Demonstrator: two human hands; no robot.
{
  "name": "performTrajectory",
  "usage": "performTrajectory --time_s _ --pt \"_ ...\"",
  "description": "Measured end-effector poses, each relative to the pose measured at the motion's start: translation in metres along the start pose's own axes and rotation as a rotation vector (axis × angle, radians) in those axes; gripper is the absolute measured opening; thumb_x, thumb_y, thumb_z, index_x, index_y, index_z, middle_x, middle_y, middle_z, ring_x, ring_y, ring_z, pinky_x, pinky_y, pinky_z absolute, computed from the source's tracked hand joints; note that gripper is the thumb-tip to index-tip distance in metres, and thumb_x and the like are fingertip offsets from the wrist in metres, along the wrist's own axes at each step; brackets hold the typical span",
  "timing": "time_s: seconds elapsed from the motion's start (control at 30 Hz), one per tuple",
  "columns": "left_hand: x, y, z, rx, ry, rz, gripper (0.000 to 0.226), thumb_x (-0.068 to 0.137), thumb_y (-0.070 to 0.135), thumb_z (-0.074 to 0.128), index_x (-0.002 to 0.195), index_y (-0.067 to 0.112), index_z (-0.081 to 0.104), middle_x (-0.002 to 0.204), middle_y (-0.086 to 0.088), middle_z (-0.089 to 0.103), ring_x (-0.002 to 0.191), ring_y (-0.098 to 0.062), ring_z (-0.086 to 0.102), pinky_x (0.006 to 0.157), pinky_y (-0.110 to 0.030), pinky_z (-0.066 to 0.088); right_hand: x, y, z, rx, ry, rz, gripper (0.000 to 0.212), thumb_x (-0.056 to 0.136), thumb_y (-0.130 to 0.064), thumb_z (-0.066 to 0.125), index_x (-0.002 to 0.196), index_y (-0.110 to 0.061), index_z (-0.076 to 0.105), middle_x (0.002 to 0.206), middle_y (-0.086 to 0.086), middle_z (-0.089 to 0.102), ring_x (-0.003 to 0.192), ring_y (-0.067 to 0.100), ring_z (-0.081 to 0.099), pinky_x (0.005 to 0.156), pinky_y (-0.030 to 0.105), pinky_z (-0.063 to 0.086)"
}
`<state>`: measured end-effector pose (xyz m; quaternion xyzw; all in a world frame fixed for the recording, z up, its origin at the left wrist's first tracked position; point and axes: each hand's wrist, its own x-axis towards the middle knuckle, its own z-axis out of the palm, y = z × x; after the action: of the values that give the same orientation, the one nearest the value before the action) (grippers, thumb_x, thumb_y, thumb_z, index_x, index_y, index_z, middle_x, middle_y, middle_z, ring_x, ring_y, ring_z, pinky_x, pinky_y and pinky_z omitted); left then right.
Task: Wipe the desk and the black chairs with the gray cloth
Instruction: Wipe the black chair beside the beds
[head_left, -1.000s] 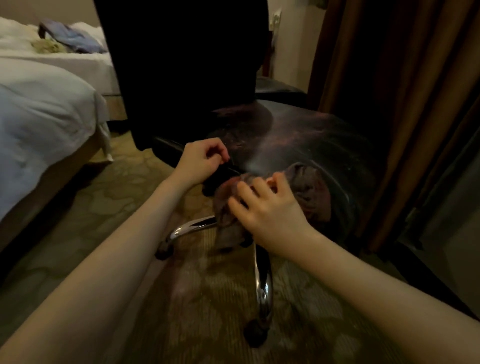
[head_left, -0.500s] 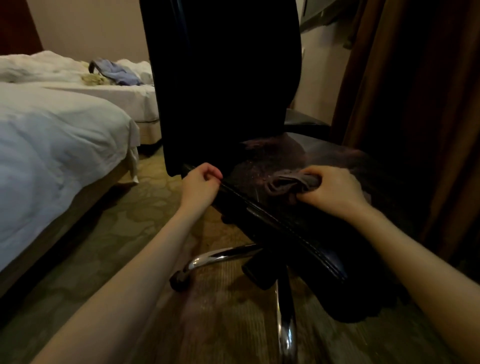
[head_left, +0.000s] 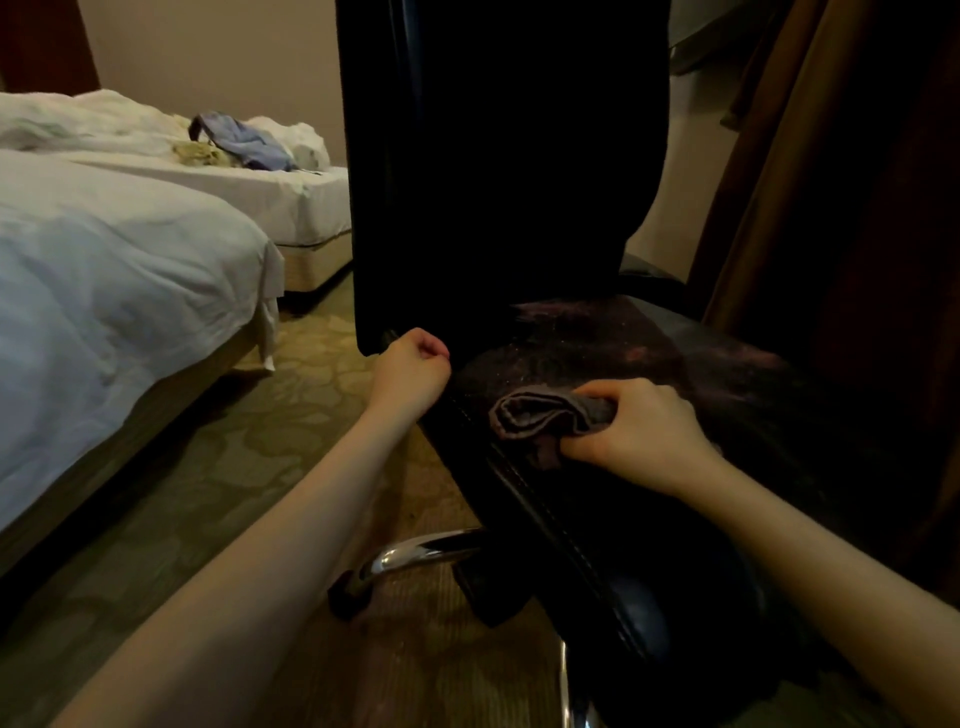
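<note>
- The right hand is closed round a bunched gray cloth, fingers curled over the top and thumb tucked beneath. Most of the cloth sticks out on the thumb side, toward the left hand.
- Cloth and hand both sit on the seat of a black chair, close to the seat edge nearest the person.
- The left hand is a loose fist at the seat's side edge, just below the bottom corner of the backrest. It touches the chair there, but from here I cannot tell whether it actually grips the rim or only rests against it.
- The two hands are near each other, with a strip of bare seat between them.
- The seat looks dusty and speckled beyond the right hand, toward the backrest.
- Below the left forearm a chrome leg of the chair base shows over the carpet. A white bed lies well off beyond the left arm, and a brown curtain hangs past the right hand.
- I'd judge this the chair-wiping step, with the seat partway done. No desk is in sight.
- The next move calls for pressing the cloth flat and sweeping it away from the body over the speckled patch, while the left hand steadies the chair so it does not swivel or roll.
</note>
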<state>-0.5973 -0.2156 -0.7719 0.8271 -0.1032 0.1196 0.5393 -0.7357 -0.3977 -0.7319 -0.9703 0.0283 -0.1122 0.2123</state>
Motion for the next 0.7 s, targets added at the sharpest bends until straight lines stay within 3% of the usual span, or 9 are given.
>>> performTrajectory --time_s 0.1,0.13,0.23,0.33,0.5,0.6,0.67,0.7 --pt "0.012 0.000 0.003 0.067 -0.055 -0.086 0.017 0.083 0.008 0.048 0.076 0.023 0.046 0.077 0.001 0.050 0.091 -0.027 0.053 0.081 -0.036 0.047 0.023 -0.007 -0.006 0.043 -0.037 0.046 0.033 0.065 -0.044 0.073 0.097 -0.033 0.069 0.096 0.001 0.068 0.097 0.023 0.062 0.077 0.028 0.046" --pt "0.014 0.002 0.006 0.095 -0.075 -0.123 0.011 0.084 0.009 0.049 0.082 0.019 0.046 0.080 0.000 0.048 0.094 -0.027 0.050 0.081 -0.035 0.044 0.036 -0.007 -0.012 0.093 0.000 0.066 0.032 0.067 -0.041 0.074 0.096 -0.030 0.069 0.095 0.003 0.068 0.098 0.024 0.063 0.078 0.028 0.046" --pt "0.021 0.003 0.012 0.134 -0.102 -0.206 0.016 0.084 0.012 0.051 0.096 0.013 0.041 0.086 -0.001 0.045 0.089 -0.021 0.044 0.074 -0.029 0.036 0.095 -0.007 -0.021 0.214 0.189 0.084 0.045 0.079 -0.031 0.072 0.119 -0.015 0.063 0.113 0.009 0.064 0.109 0.027 0.058 0.084 0.028 0.044" --pt "0.030 -0.006 0.010 -0.022 -0.069 -0.265 0.013 0.080 0.004 0.048 0.080 0.016 0.043 0.084 -0.005 0.048 0.083 -0.021 0.048 0.072 -0.031 0.040 0.155 -0.008 0.002 0.162 0.265 0.056 0.055 0.083 -0.031 0.069 0.133 -0.016 0.052 0.127 0.010 0.058 0.116 0.028 0.054 0.094 0.035 0.045" --pt "0.038 -0.031 0.009 -0.265 -0.124 -0.396 0.033 0.078 -0.013 0.055 0.072 0.016 0.039 0.073 -0.006 0.049 0.076 -0.021 0.052 0.081 -0.040 0.049 0.208 -0.010 0.056 -0.108 0.128 0.013 0.043 0.085 -0.038 0.062 0.127 -0.028 0.055 0.125 0.006 0.057 0.120 0.030 0.048 0.099 0.047 0.038" --pt "0.025 -0.031 0.010 -0.086 -0.152 -0.399 0.031 0.080 0.003 0.061 0.073 0.019 0.036 0.071 0.001 0.044 0.067 -0.014 0.045 0.068 -0.032 0.043 0.219 -0.008 0.056 -0.114 0.036 -0.001 0.040 0.084 -0.042 0.062 0.122 -0.029 0.059 0.120 0.006 0.060 0.113 0.029 0.053 0.092 0.040 0.044" --pt "0.013 -0.023 0.007 0.058 -0.122 -0.393 0.025 0.084 0.017 0.061 0.077 0.017 0.037 0.073 0.003 0.042 0.072 -0.015 0.044 0.058 -0.028 0.034 0.214 -0.008 0.051 -0.085 -0.032 -0.039 0.038 0.083 -0.039 0.064 0.119 -0.027 0.061 0.117 0.004 0.063 0.109 0.027 0.056 0.080 0.029 0.043" --pt "0.009 -0.020 0.005 0.082 -0.106 -0.398 0.023 0.085 0.022 0.060 0.084 0.014 0.039 0.074 0.004 0.041 0.075 -0.016 0.043 0.059 -0.029 0.033 0.206 -0.012 0.050 -0.075 -0.059 -0.070 0.036 0.083 -0.037 0.066 0.117 -0.026 0.063 0.115 0.003 0.063 0.108 0.025 0.057 0.077 0.028 0.041"
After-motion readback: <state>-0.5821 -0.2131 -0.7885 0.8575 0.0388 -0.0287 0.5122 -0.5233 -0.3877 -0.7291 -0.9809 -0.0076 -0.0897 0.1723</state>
